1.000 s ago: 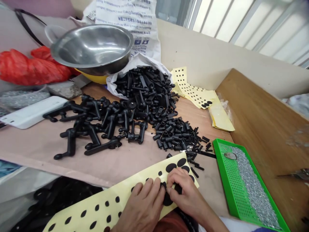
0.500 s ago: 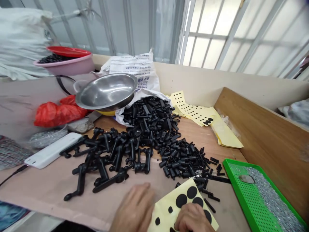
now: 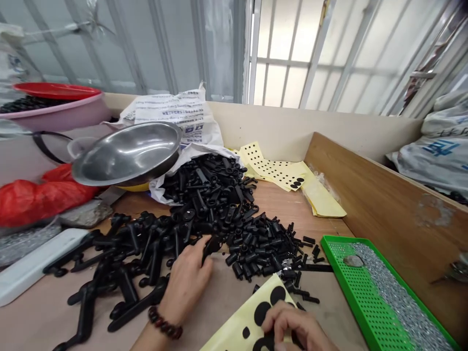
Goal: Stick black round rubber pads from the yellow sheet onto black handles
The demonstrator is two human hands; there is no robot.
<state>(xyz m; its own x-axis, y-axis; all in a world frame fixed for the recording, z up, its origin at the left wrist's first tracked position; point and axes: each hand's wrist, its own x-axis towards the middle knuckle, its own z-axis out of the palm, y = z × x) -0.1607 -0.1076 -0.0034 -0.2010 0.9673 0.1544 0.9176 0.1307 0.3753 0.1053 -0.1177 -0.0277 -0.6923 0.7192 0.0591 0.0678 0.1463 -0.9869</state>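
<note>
Head view, looking down on a wooden table (image 3: 278, 202) covered with black plastic parts. The left hand (image 3: 186, 285), with a dark bead bracelet (image 3: 165, 322) on its wrist, is closed around a small black part (image 3: 212, 246), gripping it between thumb and fingers at the near edge of the heap. Around that hand lie long black cranks (image 3: 135, 258), some just beside the wrist. The right hand (image 3: 296, 329) is curled over a yellow sheet (image 3: 245, 321) at the lower edge of the view, its fingers among large black dots (image 3: 262, 313); whether it is pinching one cannot be told.

Short black pegs (image 3: 256, 258) spill between the two hands and the green tray (image 3: 341, 251), which is full of silver granules (image 3: 395, 292). Behind the pile, black parts pour from a printed sack (image 3: 171, 109), and a steel bowl (image 3: 126, 153) sits tilted on a yellow bowl (image 3: 133, 187). More dotted sheets (image 3: 278, 168) lie against the back wall. A red bag (image 3: 40, 197) and a pink basin (image 3: 62, 119) are at the left, with a wooden board (image 3: 376, 195) at the right.
</note>
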